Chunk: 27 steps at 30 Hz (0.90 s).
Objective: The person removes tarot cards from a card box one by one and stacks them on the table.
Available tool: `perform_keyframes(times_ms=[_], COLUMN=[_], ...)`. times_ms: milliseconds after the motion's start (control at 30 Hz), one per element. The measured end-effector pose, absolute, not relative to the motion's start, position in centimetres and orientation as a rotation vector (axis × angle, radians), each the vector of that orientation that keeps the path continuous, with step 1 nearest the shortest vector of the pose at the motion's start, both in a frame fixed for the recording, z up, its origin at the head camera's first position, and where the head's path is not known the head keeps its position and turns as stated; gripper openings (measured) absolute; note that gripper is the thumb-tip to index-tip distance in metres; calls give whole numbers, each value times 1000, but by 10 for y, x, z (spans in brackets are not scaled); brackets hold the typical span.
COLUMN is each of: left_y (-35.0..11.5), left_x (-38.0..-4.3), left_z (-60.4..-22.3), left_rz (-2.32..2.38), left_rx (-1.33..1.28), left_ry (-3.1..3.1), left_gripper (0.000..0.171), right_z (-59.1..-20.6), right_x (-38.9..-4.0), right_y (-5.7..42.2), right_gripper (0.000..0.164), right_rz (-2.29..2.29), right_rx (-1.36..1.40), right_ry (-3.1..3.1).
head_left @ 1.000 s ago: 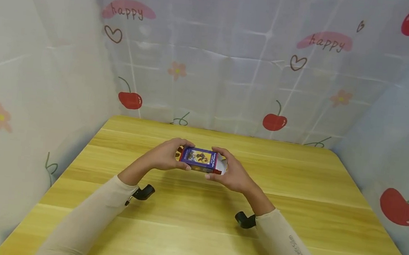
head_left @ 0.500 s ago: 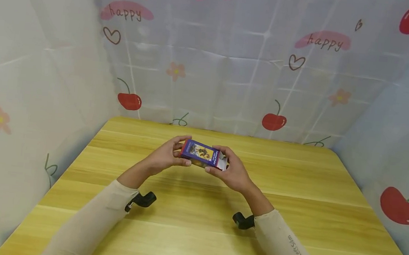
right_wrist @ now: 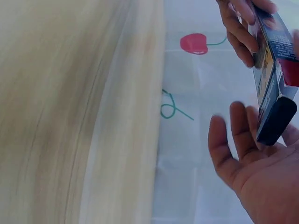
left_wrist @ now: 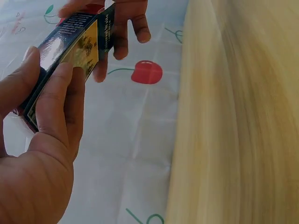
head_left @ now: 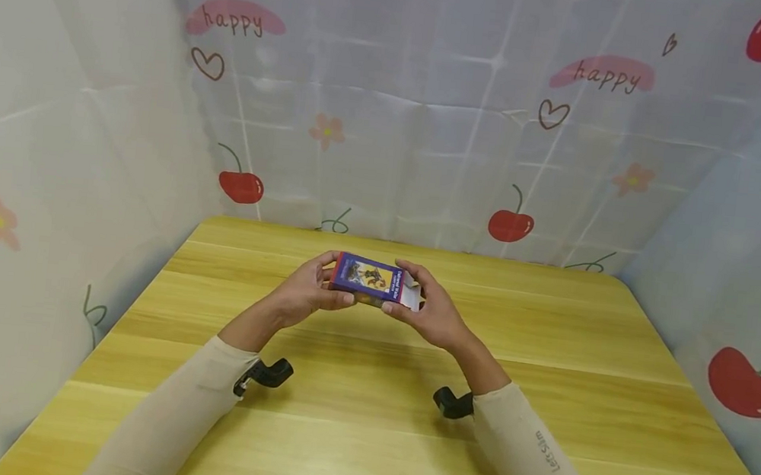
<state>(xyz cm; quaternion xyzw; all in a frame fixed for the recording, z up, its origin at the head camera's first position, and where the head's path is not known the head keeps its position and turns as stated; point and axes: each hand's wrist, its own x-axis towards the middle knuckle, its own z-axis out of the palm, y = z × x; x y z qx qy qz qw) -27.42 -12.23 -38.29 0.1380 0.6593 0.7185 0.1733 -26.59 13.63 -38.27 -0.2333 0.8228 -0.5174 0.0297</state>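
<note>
Head view, and beyond the left hand and right hand rises a big cherry-printed sheet, "happy" readable on it twice. Beneath the hands spreads the wood-grain table. Beige sleeves run back from both wrists, the right one lettered "Let's Slim". And look at the grip: the left hand pinches one end of a box, thumb against fingers, while the right hand pinches the other end between thumb and forefinger. Between them, above the table, the box shows "Universal Waite" towards the right hand; its smaller print is too tiny to read. A black fitting juts inward at each wrist. Finally, a pale flap stands out at the right hand's end, contents hidden.
</note>
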Motion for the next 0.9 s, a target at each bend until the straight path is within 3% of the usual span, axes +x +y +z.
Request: perform_keyframes(times_ms=[233,367,600,900], left_y=[-129,-133,-133,-125], left_x=[-274,-274,-273,-271], left_z=[-375,-368,-362,-361], left_rz=[2142,2153,2189,2200], left_rx=[374,400,415,419], left_ry=[1785,1762,1721,1697], left_gripper=[82,84,77,79], right_z=[-360,-341,-335,-341], right_x=[-271,-271,-278,-278], right_y=[139,138,135,137], right_gripper=[36,19,26,33], right_rz=[-2087,-2155,-1812,-1711], right_rx=[-376,-314,-312,-231], right_ry=[2459,2257,2303,2504])
